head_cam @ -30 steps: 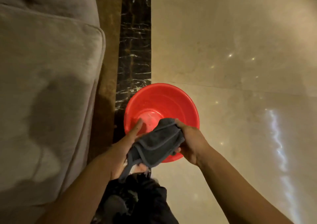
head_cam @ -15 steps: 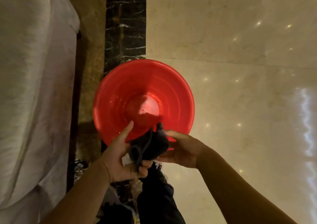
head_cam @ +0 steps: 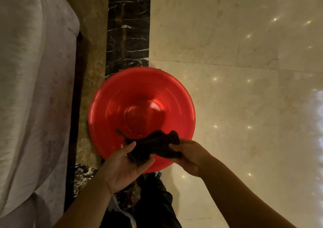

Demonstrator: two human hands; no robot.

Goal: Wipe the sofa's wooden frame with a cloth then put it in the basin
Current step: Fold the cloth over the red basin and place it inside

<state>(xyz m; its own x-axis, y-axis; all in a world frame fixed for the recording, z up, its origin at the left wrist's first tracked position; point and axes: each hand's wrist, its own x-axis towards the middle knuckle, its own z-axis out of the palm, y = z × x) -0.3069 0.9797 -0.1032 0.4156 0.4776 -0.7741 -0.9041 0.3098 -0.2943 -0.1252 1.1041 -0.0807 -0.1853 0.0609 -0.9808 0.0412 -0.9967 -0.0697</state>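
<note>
1. Red basin [head_cam: 122,95]: round, plastic, standing on the floor, taken here as the reference point. Its inner wall and bottom are glossy and bare. No brand mark, label or lettering can be read on it.
2. Cloth [head_cam: 153,144]: dark, bunched and twisted, held in the air above the basin's near rim, stretched between both hands. A thin tail of it points out over the basin's near-left inner wall. No tag or writing visible on it.
3. Left hand [head_cam: 122,165]: palm up at the basin's near-left edge, fingers loosely curled, thumb pressing the cloth's left end against the palm.
4. Right hand [head_cam: 190,155]: at the basin's near-right edge, fingers closed around the cloth's right end in a firm pinch.
5. Sofa [head_cam: 31,88]: pale upholstered cushion well to the left of the basin; a dark strip of frame [head_cam: 76,105] shows below its edge.
6. Floor: a black veined marble band [head_cam: 128,26] runs behind the basin; cream tiles [head_cam: 244,105] lie to its right, carrying small light reflections.
7. Dark trouser leg [head_cam: 155,203] stands just near of the basin.
</note>
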